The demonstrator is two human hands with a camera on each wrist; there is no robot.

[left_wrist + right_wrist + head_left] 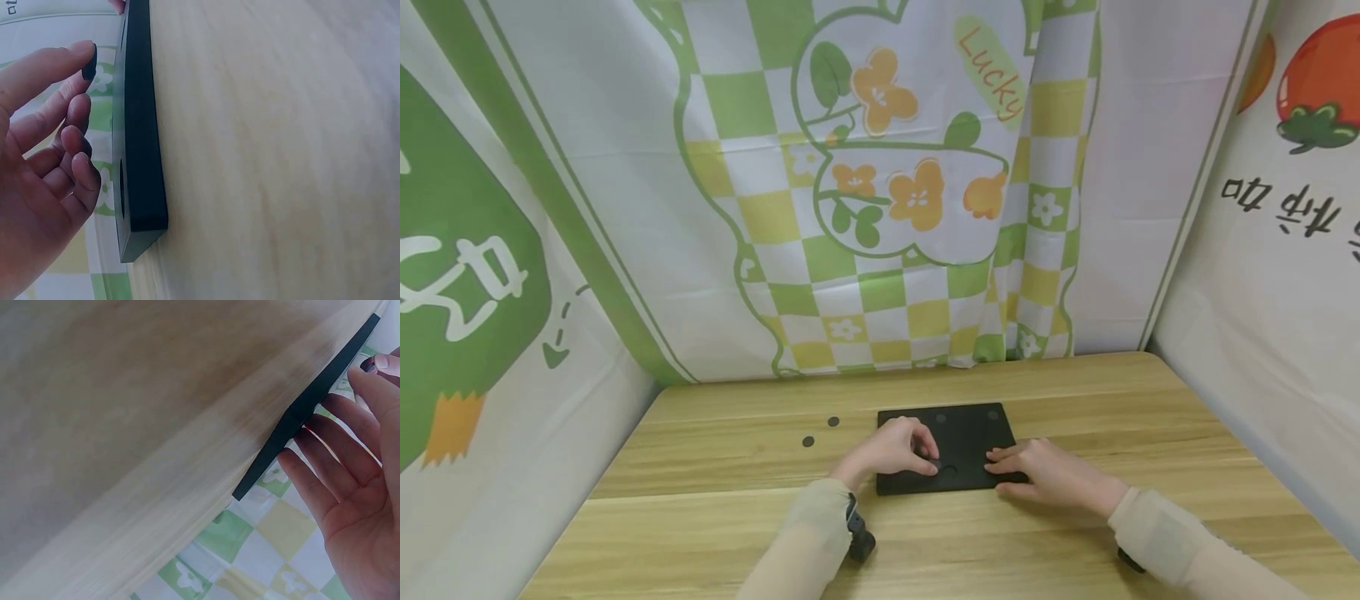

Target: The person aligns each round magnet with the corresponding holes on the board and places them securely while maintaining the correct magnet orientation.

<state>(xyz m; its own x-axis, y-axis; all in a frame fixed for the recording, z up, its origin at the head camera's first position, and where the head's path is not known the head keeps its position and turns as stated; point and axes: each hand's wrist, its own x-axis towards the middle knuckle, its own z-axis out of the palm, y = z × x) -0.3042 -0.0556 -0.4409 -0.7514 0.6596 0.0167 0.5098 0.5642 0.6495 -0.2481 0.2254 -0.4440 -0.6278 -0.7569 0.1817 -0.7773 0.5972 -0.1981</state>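
Observation:
A flat black rectangular board (pixel 973 446) lies on the wooden table, with round shapes along its far side and a round recess (pixel 950 471) near its front middle. Over the board's left half, my left hand (pixel 898 446) pinches a small black disc (pixel 90 64) between thumb and index finger; the other fingers bend loosely. The disc is held close over the board beside that recess. My right hand (pixel 1037 471) rests its extended fingertips on the board's right side, as the right wrist view also shows along the board edge (pixel 300 415).
Two dark discs (pixel 833 422) lie on the wooden table (pixel 715 517) left of the board. A checked green and yellow curtain (pixel 880 292) hangs behind the table's far edge, and printed cloth walls stand at both sides. Each wrist wears a dark camera (pixel 861 542).

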